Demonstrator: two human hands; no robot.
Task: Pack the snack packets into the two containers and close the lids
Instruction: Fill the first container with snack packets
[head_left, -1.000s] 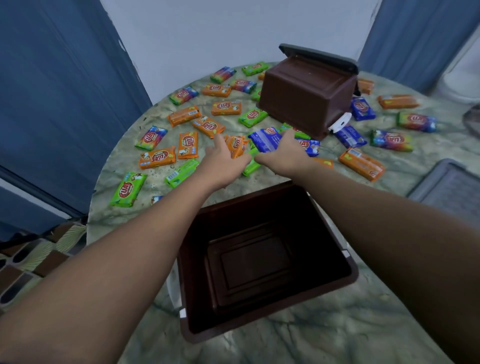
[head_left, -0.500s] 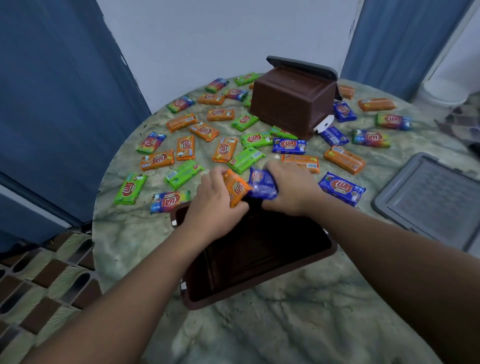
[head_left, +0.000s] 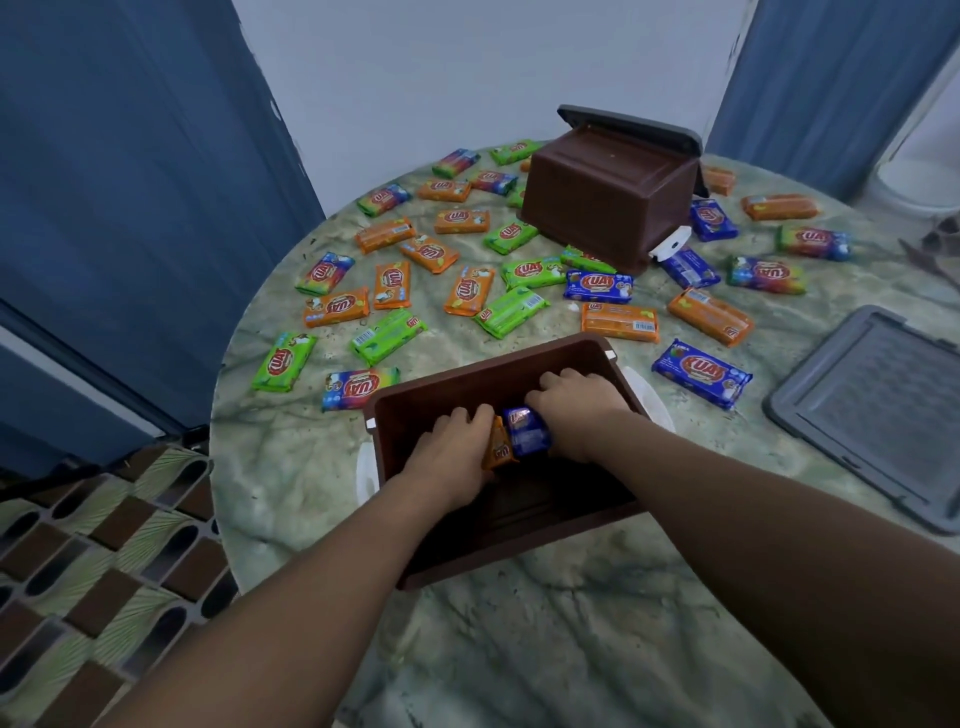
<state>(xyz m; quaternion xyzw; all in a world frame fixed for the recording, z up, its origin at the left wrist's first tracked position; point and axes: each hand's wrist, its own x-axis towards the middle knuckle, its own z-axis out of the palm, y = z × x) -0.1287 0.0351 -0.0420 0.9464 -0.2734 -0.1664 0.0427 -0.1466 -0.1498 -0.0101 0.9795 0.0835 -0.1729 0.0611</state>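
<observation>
An open brown container (head_left: 441, 382) stands on the marble table in front of me. Both hands are down inside it. My left hand (head_left: 453, 451) grips an orange snack packet (head_left: 498, 448). My right hand (head_left: 574, 410) grips a blue snack packet (head_left: 525, 432) right beside it. A second brown container (head_left: 608, 195) lies overturned at the back, resting on its grey lid (head_left: 631, 124). Several orange, green, blue and rainbow packets lie scattered over the table, such as a blue one (head_left: 701, 373) to the right.
A loose grey lid (head_left: 878, 410) lies flat at the right table edge. The round marble table (head_left: 545, 613) ends at left over a patterned floor (head_left: 88, 561). Blue curtains hang at left and back right.
Both hands picked a packet each from the table, drew back toward me and lowered them into the near container.
</observation>
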